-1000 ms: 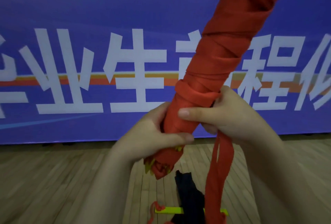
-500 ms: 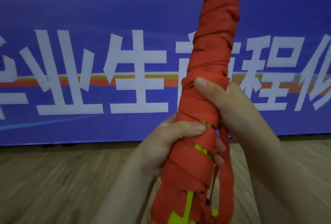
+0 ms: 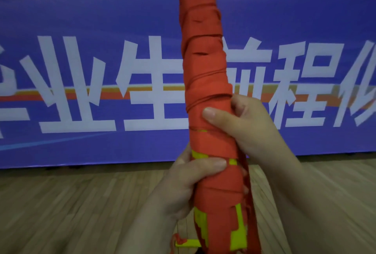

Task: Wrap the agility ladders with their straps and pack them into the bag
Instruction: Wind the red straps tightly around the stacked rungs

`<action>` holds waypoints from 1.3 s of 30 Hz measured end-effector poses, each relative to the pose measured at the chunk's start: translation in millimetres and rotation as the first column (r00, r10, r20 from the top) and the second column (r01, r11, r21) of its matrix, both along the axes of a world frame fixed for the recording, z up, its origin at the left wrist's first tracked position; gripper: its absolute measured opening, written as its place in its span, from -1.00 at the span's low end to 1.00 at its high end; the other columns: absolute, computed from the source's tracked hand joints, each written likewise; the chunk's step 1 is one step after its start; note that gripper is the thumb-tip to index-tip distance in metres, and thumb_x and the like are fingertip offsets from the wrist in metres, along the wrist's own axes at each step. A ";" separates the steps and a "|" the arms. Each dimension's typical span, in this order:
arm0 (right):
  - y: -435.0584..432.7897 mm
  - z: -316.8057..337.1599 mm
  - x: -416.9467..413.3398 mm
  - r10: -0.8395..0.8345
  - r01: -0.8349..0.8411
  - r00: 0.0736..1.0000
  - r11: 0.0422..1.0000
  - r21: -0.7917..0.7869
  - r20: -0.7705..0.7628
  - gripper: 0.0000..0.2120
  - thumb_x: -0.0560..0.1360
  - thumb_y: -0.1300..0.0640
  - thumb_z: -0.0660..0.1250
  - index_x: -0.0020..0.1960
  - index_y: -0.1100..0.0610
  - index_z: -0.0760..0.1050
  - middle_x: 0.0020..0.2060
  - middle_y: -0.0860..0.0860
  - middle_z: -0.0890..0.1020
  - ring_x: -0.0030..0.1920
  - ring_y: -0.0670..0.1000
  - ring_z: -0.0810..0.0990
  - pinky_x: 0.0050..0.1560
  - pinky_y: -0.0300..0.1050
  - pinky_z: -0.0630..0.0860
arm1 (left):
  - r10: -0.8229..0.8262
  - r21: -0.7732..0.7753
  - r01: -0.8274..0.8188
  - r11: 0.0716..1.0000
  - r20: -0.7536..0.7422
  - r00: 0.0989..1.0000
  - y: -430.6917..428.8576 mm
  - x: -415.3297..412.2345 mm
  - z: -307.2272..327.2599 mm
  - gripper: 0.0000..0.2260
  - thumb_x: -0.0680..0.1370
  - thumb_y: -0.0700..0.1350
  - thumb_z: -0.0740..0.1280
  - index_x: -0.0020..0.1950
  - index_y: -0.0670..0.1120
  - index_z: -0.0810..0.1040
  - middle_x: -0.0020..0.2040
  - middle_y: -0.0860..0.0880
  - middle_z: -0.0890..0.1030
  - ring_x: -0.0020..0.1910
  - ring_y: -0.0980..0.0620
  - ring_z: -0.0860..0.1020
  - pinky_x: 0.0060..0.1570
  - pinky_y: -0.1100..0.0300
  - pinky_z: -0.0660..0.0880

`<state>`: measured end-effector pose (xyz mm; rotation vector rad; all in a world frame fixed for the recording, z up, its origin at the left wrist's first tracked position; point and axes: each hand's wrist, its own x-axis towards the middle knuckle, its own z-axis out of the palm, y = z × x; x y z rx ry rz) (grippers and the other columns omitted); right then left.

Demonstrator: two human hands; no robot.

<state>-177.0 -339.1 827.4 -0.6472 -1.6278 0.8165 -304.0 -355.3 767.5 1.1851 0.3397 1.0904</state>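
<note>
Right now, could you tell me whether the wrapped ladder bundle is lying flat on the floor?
No, the left hand and right hand grip the ladder bundle, which stands nearly upright between them.

Long bundle of yellow-green plastic ladder rungs wound in red fabric strap [image 3: 205, 74], near upright, top leaning slightly left. Left hand [image 3: 183, 184] grips lower section, thumb across front. Right hand [image 3: 242, 123] grips higher. Loose red strap tail [image 3: 251, 209] hangs along right side. Behind: purple banner with white characters [image 3: 81, 83], wooden plank floor [image 3: 61, 209].
</note>
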 end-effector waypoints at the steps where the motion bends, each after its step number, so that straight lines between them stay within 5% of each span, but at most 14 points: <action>1: -0.4 0.1 -2.4 -0.045 0.043 0.997 0.998 0.037 0.065 -0.88 0.30 0.03 0.47 -0.17 0.01 0.62 -0.28 -0.09 0.70 -0.25 -0.15 0.67 -0.25 -0.26 0.56 | 0.155 0.054 -0.151 0.987 -0.075 0.985 1.8 -0.8 0.0 -0.54 0.12 -0.19 0.54 0.01 -0.10 0.60 -0.26 -0.16 0.66 -0.35 -0.09 0.63 -0.35 0.09 0.58; 3: -0.7 -0.2 -6.2 -0.181 0.164 0.950 0.983 0.087 0.256 -0.67 0.25 -0.26 0.45 -0.10 -0.09 0.60 -0.20 -0.16 0.70 -0.15 -0.18 0.66 -0.12 -0.18 0.59 | 0.559 0.309 -0.484 0.819 -0.237 0.794 5.6 -0.3 2.0 -0.70 0.22 -0.18 0.44 -0.09 0.08 0.59 -0.34 -0.05 0.64 -0.37 -0.02 0.62 -0.37 0.04 0.59; 6: -2.1 1.3 -9.6 -0.335 0.299 0.855 0.942 0.150 0.396 -0.59 0.17 -0.41 0.40 -0.21 -0.12 0.56 -0.34 -0.22 0.64 -0.28 -0.24 0.61 -0.26 -0.29 0.51 | 0.769 0.541 -0.574 0.614 -0.247 0.590 10.6 0.2 -2.0 -0.65 0.32 -0.15 0.47 0.01 0.16 0.49 -0.26 -0.06 0.62 -0.33 0.01 0.62 -0.31 -0.04 0.59; 12: -13.2 9.1 -10.7 -0.170 0.146 0.959 0.982 0.119 0.229 -0.77 0.31 -0.16 0.41 -0.35 -0.04 0.49 -0.54 -0.14 0.51 -0.54 -0.18 0.46 -0.47 -0.34 0.37 | 0.168 0.309 -0.109 0.945 -0.171 0.971 4.7 -20.9 3.1 -0.58 0.22 -0.11 0.48 0.07 -0.01 0.57 -0.14 -0.11 0.67 -0.19 -0.05 0.65 -0.17 0.10 0.60; 15: -17.0 8.8 -12.3 -0.116 0.120 0.969 0.993 -0.004 0.220 -0.64 0.24 -0.28 0.46 -0.29 0.00 0.55 -0.50 -0.11 0.59 -0.55 -0.13 0.52 -0.48 -0.28 0.43 | 0.465 0.397 -0.373 0.839 -0.166 0.869 -0.6 -8.8 7.3 -0.70 0.24 -0.12 0.51 -0.06 0.00 0.58 -0.23 0.02 0.67 -0.28 0.06 0.64 -0.28 0.19 0.56; 18: -15.3 5.0 -11.6 -0.199 0.211 0.956 0.977 -0.033 0.214 -0.58 0.16 -0.28 0.48 -0.20 0.03 0.63 -0.33 -0.02 0.70 -0.32 -0.06 0.68 -0.24 -0.06 0.63 | 0.680 0.459 -0.556 0.693 -0.162 0.715 -3.4 1.5 3.9 -0.54 0.19 0.02 0.54 0.04 0.07 0.52 -0.16 0.07 0.69 -0.21 0.12 0.66 -0.26 0.18 0.59; 22: -18.3 6.0 -6.6 -0.055 0.055 0.998 0.998 -0.011 0.010 -0.89 0.31 0.03 0.40 -0.26 0.05 0.65 -0.38 0.01 0.68 -0.35 -0.05 0.67 -0.32 -0.15 0.59 | 0.065 0.270 -0.057 0.961 -0.019 0.998 3.3 -11.7 -2.0 -0.47 0.22 -0.03 0.58 0.17 0.02 0.57 0.00 -0.02 0.68 -0.05 0.03 0.65 -0.09 0.16 0.59; 25: -16.4 4.7 -7.7 -0.022 0.021 1.000 0.998 0.065 0.022 -0.92 0.31 0.03 0.46 -0.22 0.01 0.64 -0.33 -0.07 0.70 -0.27 -0.10 0.69 -0.27 -0.23 0.57 | -0.336 0.148 0.321 0.935 0.092 0.937 4.5 -22.5 -8.7 -0.60 0.41 -0.03 0.46 0.20 -0.15 0.57 0.04 -0.18 0.66 -0.04 -0.12 0.65 -0.01 0.02 0.58; 28: -14.0 4.9 -8.9 -0.075 0.065 0.985 0.996 0.068 0.153 -0.73 0.26 -0.18 0.44 -0.14 -0.05 0.64 -0.24 -0.08 0.72 -0.19 -0.09 0.70 -0.17 -0.17 0.61 | -0.005 0.144 0.019 0.989 -0.092 0.996 3.3 -20.9 -5.2 -0.57 0.19 -0.10 0.58 0.02 -0.08 0.60 -0.22 -0.14 0.65 -0.32 -0.09 0.63 -0.31 0.10 0.56; 31: -9.6 6.5 -7.4 -0.128 0.130 0.951 0.991 0.013 0.282 -0.66 0.16 -0.29 0.50 -0.16 -0.13 0.63 -0.24 -0.19 0.70 -0.18 -0.20 0.67 -0.19 -0.29 0.57 | 0.614 0.489 -0.468 0.736 -0.191 0.766 4.0 -17.5 0.4 -0.60 0.22 -0.11 0.52 -0.02 0.13 0.52 -0.25 0.04 0.65 -0.32 0.09 0.63 -0.34 0.22 0.56; 33: -7.7 6.4 -6.5 -0.080 0.083 0.966 0.997 -0.002 0.247 -0.74 0.18 -0.15 0.55 -0.19 -0.10 0.65 -0.23 -0.15 0.71 -0.15 -0.17 0.68 -0.15 -0.25 0.57 | 0.554 0.497 -0.399 0.771 -0.211 0.806 12.1 -21.1 -5.0 -0.46 0.18 -0.06 0.58 0.10 0.13 0.47 -0.16 0.03 0.67 -0.22 0.07 0.65 -0.26 0.20 0.58; 35: -7.8 6.0 -3.9 -0.021 0.022 0.978 1.000 -0.003 0.208 -0.81 0.22 0.01 0.55 -0.18 -0.10 0.66 -0.21 -0.09 0.72 -0.13 -0.11 0.69 -0.11 -0.19 0.60 | 0.150 0.346 -0.072 0.936 -0.204 0.967 13.1 -30.6 -5.3 -0.32 0.15 -0.02 0.62 0.22 0.02 0.47 -0.07 -0.04 0.68 -0.12 -0.03 0.66 -0.19 0.13 0.58; 37: -10.0 6.2 -2.1 0.007 -0.006 0.981 1.000 -0.007 0.193 -0.83 0.23 0.04 0.53 -0.18 -0.09 0.66 -0.22 -0.10 0.72 -0.15 -0.11 0.70 -0.15 -0.26 0.59 | -0.100 0.246 0.152 0.957 -0.211 0.972 11.9 -33.0 -3.9 -0.47 0.20 -0.09 0.60 0.14 -0.11 0.56 -0.07 -0.15 0.67 -0.12 -0.14 0.65 -0.16 0.05 0.58; 39: -12.7 5.9 -3.3 -0.054 0.051 0.976 0.999 0.019 0.210 -0.77 0.21 -0.06 0.57 -0.17 -0.06 0.65 -0.23 -0.12 0.72 -0.17 -0.16 0.69 -0.18 -0.31 0.57 | 0.097 0.239 -0.036 0.970 -0.248 0.964 7.5 -22.8 -1.2 -0.74 0.23 -0.19 0.51 -0.10 -0.07 0.65 -0.22 -0.14 0.66 -0.23 -0.12 0.64 -0.25 0.00 0.60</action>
